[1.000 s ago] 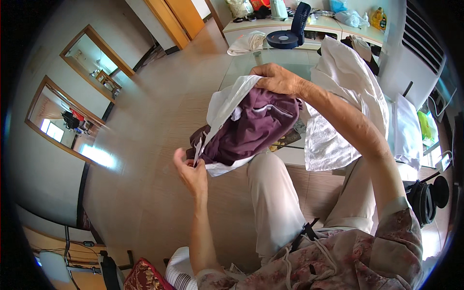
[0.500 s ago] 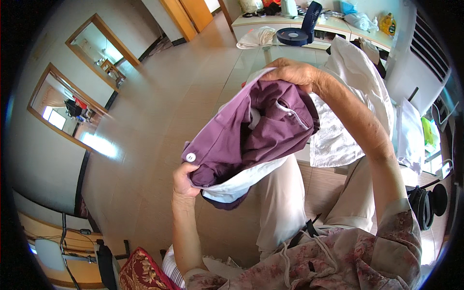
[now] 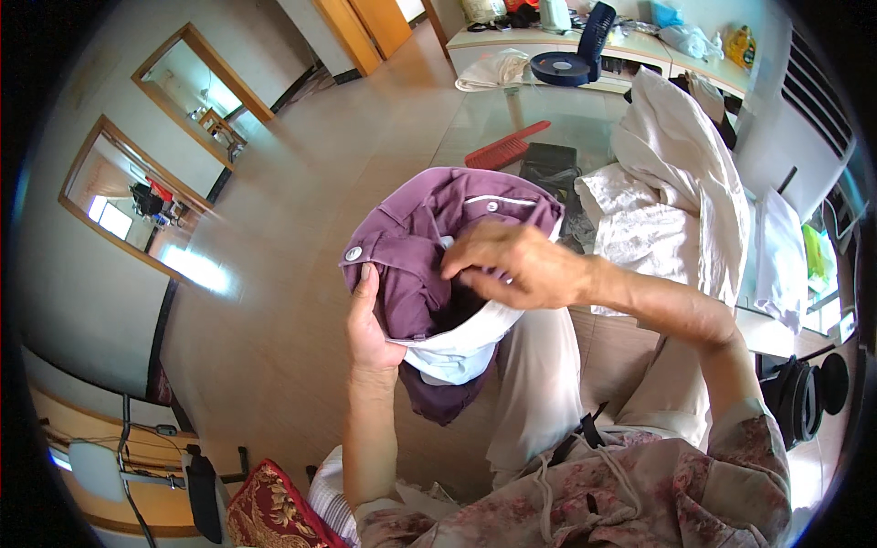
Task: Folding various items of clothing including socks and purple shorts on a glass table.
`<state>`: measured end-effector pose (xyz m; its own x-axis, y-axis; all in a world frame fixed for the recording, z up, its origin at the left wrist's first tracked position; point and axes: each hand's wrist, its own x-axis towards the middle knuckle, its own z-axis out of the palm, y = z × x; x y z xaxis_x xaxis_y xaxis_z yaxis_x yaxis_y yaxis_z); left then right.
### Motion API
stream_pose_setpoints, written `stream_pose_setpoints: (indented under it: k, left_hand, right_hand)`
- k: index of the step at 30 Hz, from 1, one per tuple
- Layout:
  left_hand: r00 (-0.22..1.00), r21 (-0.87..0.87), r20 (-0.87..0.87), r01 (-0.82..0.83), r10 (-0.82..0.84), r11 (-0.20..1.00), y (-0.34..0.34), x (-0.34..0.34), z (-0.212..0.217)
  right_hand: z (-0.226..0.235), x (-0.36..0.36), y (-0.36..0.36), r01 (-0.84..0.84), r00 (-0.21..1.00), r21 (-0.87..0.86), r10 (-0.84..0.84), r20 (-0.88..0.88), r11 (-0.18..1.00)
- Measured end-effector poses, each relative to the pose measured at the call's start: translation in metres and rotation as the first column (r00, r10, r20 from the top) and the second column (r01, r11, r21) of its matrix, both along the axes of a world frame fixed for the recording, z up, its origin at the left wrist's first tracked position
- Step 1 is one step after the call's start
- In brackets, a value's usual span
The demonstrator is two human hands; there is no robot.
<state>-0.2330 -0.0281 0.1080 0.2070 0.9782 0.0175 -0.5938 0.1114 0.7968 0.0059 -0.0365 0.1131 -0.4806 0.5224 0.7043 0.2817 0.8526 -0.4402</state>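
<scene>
Purple trousers are held up in front of me, their waist open toward me. A white button sits near the waistband's left end, and pale lining shows along the near edge. My left hand grips the waistband at its near left side, thumb on the purple cloth and fingers behind it. Over the waist opening hovers my right hand, palm down, its fingers bent loosely and apart, the tips close to the inner cloth. Its far fingers are partly hidden. A darker part of the trousers hangs below the lining.
Ahead is a glass table with a red brush, a dark box-like item and white cloth draped on its right. A dark blue folding fan stands farther off. A patterned red cushion lies at lower left.
My right hand has let go of the far waistband edge and come down over the opening. The trousers have dropped and spread wider, uncovering the red brush and dark item.
</scene>
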Motion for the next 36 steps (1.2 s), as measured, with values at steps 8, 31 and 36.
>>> stream_pose_setpoints:
  k: [8,31,36]
  left_hand:
    - [0.985,0.174,-0.168,0.055,-0.025,0.983,-0.050,0.050,0.000]
    - [0.747,0.425,-0.327,0.663,-0.578,0.616,-0.144,0.160,-0.029]
    - [0.785,0.402,-0.300,0.619,-0.542,0.674,-0.147,0.160,-0.032]
  right_hand:
    - [-0.040,-0.035,-0.009,-0.173,0.808,-0.566,0.445,0.386,0.806]
    - [-0.106,-0.070,-0.111,-0.313,0.853,-0.761,0.521,0.038,0.568]
    - [-0.108,-0.072,-0.129,-0.321,0.861,-0.761,0.508,0.014,0.564]
